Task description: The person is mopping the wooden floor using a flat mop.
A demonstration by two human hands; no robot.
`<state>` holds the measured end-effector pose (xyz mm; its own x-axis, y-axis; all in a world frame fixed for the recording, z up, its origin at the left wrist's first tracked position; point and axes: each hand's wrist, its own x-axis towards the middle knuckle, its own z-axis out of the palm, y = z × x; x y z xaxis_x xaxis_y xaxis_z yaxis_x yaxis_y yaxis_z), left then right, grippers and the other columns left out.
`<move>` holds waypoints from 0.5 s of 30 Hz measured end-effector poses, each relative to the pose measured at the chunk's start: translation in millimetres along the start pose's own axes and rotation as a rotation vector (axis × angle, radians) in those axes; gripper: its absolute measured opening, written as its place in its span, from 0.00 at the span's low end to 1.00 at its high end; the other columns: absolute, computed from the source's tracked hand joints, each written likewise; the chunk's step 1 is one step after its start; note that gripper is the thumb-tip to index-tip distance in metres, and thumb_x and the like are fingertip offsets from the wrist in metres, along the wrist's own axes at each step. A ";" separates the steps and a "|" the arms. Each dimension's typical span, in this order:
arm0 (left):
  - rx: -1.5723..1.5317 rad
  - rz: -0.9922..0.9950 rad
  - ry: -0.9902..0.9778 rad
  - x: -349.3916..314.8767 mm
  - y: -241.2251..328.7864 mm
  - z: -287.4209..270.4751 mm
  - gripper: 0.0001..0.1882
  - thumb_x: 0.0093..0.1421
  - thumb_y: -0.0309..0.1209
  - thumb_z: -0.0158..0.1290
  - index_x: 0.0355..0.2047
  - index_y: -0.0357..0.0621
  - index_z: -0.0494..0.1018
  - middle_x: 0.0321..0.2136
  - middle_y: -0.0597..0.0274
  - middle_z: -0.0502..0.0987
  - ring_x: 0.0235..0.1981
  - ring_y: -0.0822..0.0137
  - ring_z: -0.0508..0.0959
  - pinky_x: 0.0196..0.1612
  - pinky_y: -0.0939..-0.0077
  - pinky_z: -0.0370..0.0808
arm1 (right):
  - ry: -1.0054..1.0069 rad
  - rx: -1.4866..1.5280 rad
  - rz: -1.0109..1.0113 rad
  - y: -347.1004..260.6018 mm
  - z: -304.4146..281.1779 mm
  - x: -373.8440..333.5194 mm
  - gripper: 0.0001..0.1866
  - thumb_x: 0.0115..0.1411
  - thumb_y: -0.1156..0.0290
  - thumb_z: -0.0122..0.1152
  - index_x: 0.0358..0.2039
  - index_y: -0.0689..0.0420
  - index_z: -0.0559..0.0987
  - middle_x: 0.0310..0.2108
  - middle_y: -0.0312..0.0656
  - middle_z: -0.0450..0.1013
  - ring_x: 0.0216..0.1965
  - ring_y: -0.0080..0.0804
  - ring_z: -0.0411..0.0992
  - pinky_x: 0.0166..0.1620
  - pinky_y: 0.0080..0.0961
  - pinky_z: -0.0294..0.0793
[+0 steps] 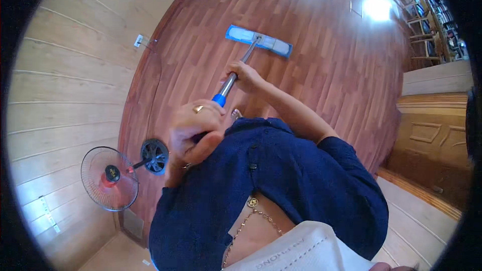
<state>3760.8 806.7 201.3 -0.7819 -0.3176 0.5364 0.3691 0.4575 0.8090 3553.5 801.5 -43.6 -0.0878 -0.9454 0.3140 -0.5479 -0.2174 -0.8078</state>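
Where gripped, mop handle (pixel 227 86) partly hidden.

Free floor (pixel 341 65) right of mop (pixel 251 50); fan (pixel 111 174) and wall (pixel 65 70) block left; furniture (pixel 427 36) crowds far right.

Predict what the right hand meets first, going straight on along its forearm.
Beyond the mop handle it grips, the right hand would likely meet the pale wall first, though depth is unclear; the floor could come sooner.

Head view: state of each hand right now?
Left hand: closed, holding the mop handle just behind the blue collar.
Right hand: closed, holding the handle nearer the mop head.
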 end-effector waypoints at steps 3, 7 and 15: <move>-0.228 0.130 -0.243 18.6 5.7 -68.4 0.17 0.55 0.42 0.57 0.20 0.40 0.73 0.17 0.60 0.73 0.20 0.60 0.76 0.35 0.63 0.76 | 0.183 -0.031 0.188 -61.4 19.2 14.3 0.05 0.46 0.79 0.64 0.24 0.56 0.77 0.25 0.46 0.74 0.31 0.47 0.74 0.32 0.37 0.71; -0.475 0.361 -0.386 41.1 8.0 -119.5 0.26 0.51 0.53 0.65 0.27 0.40 0.74 0.17 0.65 0.73 0.17 0.65 0.74 0.30 0.67 0.75 | 0.070 -0.113 0.100 -130.2 2.9 45.3 0.10 0.48 0.69 0.69 0.21 0.55 0.74 0.23 0.47 0.71 0.31 0.51 0.71 0.36 0.43 0.71; -0.369 0.402 -0.302 81.1 -33.4 -122.8 0.14 0.49 0.34 0.68 0.24 0.45 0.72 0.14 0.68 0.68 0.15 0.66 0.71 0.26 0.69 0.73 | 0.253 -0.230 -0.056 -72.7 -15.3 90.6 0.15 0.44 0.71 0.72 0.18 0.53 0.70 0.18 0.43 0.69 0.24 0.46 0.70 0.27 0.36 0.66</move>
<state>3746.7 663.7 247.3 -0.6331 0.0937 0.7683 0.7714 0.1584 0.6163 3572.6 735.4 51.3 -0.2398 -0.8368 0.4921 -0.7287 -0.1798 -0.6608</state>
